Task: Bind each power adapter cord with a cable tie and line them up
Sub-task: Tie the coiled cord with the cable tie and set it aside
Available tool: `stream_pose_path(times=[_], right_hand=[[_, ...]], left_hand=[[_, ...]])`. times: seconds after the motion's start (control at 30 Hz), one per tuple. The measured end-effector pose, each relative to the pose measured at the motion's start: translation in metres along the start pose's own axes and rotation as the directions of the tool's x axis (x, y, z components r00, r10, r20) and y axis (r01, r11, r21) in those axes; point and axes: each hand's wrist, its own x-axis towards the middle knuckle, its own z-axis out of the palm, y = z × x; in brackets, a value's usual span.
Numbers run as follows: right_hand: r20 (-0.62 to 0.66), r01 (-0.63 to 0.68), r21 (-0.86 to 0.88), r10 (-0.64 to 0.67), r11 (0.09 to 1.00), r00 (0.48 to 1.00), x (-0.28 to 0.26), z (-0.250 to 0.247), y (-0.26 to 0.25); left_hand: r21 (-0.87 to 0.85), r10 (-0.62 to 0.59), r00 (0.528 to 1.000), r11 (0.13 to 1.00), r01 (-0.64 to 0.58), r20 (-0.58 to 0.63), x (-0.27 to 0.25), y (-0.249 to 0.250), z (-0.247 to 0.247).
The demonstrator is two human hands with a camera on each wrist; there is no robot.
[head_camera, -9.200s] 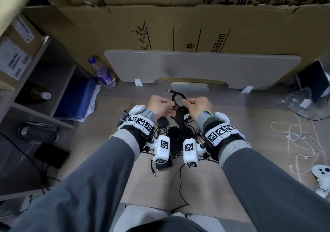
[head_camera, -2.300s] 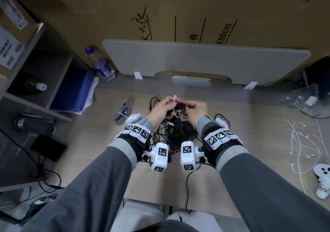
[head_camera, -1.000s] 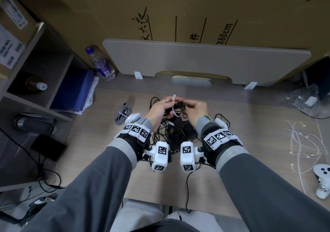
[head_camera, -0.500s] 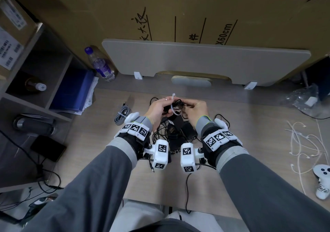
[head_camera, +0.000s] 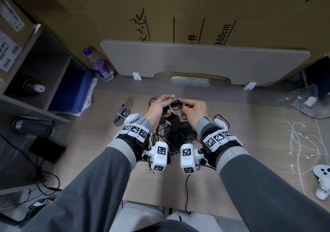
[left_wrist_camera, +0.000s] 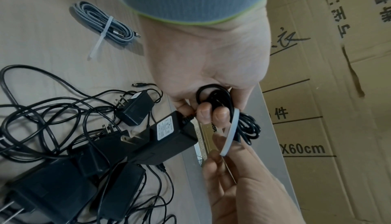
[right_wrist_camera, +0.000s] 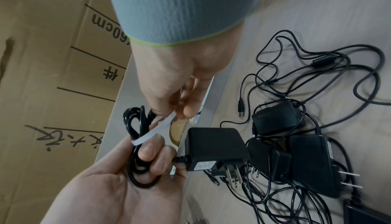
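Note:
My left hand [head_camera: 157, 106] grips the coiled black cord [head_camera: 175, 104] of one power adapter [head_camera: 174, 123], which hangs just below the hands. A white cable tie [head_camera: 172, 109] loops round the coil, its head sticking up by my left fingers. My right hand [head_camera: 194, 108] pinches the tie's free end. In the left wrist view the tie [left_wrist_camera: 231, 130] crosses the coil [left_wrist_camera: 247, 125] above the adapter [left_wrist_camera: 169, 135]. In the right wrist view my right hand [right_wrist_camera: 173, 80] pinches the tie [right_wrist_camera: 152, 132]. Several unbound adapters [head_camera: 178, 137] lie tangled under my wrists.
A grey braided cable [head_camera: 121, 117], bound with a white tie, lies left of the pile. White strands [head_camera: 300, 142] and a white controller [head_camera: 321, 178] lie at the right. A grey board [head_camera: 196, 58], a bottle [head_camera: 99, 65] and cardboard stand behind. Shelves stand at the left.
Nine seconds ago the coil had no tie; a white tie now loops round it. Over the last second the hands have barely moved.

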Motion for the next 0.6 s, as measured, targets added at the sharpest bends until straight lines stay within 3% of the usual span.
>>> stream_pose_path(times=[0.6], right_hand=[[-0.139, -0.030, -0.115, 0.014, 0.993, 0.990, -0.004, 0.001, -0.020]], left_hand=[[-0.029, -0.017, 0.997, 0.999, 0.020, 0.077, -0.010, 0.000, -0.001]])
